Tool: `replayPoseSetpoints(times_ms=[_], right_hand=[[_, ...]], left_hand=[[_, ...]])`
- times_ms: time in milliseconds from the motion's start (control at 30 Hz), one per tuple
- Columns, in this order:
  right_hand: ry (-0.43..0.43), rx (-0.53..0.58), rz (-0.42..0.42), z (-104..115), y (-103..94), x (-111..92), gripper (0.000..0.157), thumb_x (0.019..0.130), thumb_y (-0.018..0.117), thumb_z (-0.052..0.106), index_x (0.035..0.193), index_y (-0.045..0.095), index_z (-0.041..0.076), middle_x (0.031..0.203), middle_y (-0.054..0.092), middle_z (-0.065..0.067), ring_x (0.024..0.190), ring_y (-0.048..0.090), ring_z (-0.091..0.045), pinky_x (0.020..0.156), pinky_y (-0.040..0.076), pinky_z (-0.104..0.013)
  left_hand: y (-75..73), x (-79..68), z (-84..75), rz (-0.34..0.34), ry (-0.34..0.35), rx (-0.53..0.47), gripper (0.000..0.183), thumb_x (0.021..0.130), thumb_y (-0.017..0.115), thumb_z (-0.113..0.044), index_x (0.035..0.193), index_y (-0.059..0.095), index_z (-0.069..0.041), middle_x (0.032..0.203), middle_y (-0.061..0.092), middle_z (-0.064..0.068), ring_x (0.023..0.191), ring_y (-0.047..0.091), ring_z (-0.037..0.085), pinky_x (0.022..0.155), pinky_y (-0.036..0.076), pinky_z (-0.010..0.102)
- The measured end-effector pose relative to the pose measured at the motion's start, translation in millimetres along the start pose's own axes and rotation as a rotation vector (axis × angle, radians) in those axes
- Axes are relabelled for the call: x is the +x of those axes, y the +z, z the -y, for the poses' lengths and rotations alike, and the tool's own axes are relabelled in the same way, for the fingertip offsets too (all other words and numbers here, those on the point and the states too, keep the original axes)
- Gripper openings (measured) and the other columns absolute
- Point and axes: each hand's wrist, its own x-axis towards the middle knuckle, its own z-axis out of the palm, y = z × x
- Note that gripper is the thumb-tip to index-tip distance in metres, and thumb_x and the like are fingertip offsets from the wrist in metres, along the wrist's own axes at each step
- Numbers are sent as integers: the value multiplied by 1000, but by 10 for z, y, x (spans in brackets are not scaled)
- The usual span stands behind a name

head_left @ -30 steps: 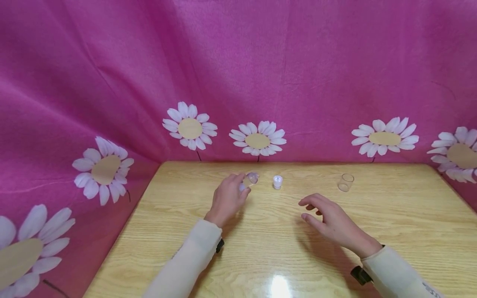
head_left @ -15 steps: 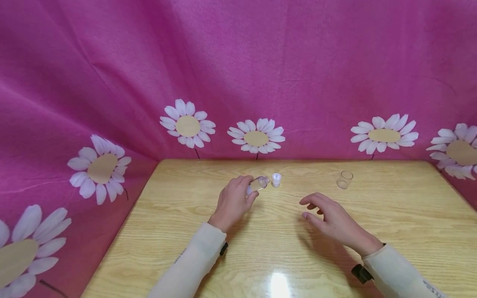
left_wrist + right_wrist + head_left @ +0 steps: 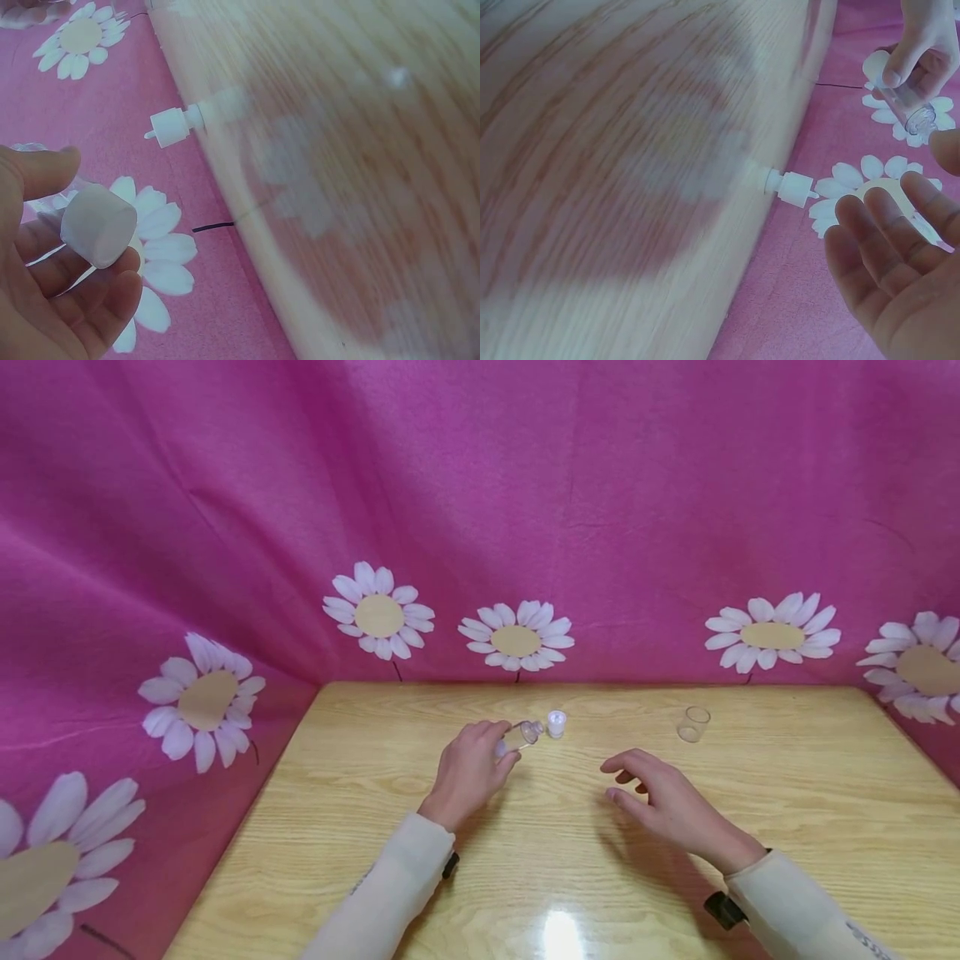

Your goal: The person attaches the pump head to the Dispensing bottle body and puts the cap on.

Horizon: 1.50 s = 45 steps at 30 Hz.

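Note:
My left hand (image 3: 471, 772) grips a small clear bottle (image 3: 519, 737) between thumb and fingers. The bottle is tipped on its side, its uncapped neck pointing right and its whitish base (image 3: 99, 225) facing the left wrist camera. Just beyond the neck, a white spray nozzle (image 3: 557, 723) stands upright on the table; its narrow stem points up in the right wrist view, where the nozzle (image 3: 795, 188) shows from the side. My right hand (image 3: 671, 802) hovers over the table with fingers loosely bent and nothing in them, to the right of the nozzle.
A clear cylindrical cap (image 3: 693, 724) stands toward the back right of the wooden table (image 3: 570, 843). Behind the table and along its left side hangs a pink cloth (image 3: 600, 510) printed with white daisies.
My left hand has carried the bottle to the right, bringing its neck close to the spray nozzle. The right hand, nozzle and clear cap have stayed where they were.

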Motion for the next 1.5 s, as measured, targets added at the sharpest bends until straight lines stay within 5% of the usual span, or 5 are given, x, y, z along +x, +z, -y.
replayPoseSetpoints(times_ms=[533,1167,1500], right_hand=[[-27,-63,21,-10,-16,125,23,92,68,12,114,64,8,112,68,-6,96,68,-24,76,56,-38],[-2,-175,89,-148,32,689,28,92,66,15,116,64,-1,111,68,-17,95,67,-32,84,55,-47],[101,-138,120,-293,-35,925,38,91,68,17,121,60,-5,116,67,-24,99,67,-38,89,53,-50]], left_hand=[[-2,-30,-41,0,0,-1,39,88,75,-32,122,69,-15,113,73,3,96,68,19,77,58,34],[-5,-28,-44,10,-31,-16,40,88,75,-33,123,69,-16,112,73,3,92,67,18,74,57,34],[8,-27,-64,20,-34,-15,40,88,76,-32,123,68,-16,112,73,3,92,66,18,75,57,34]])
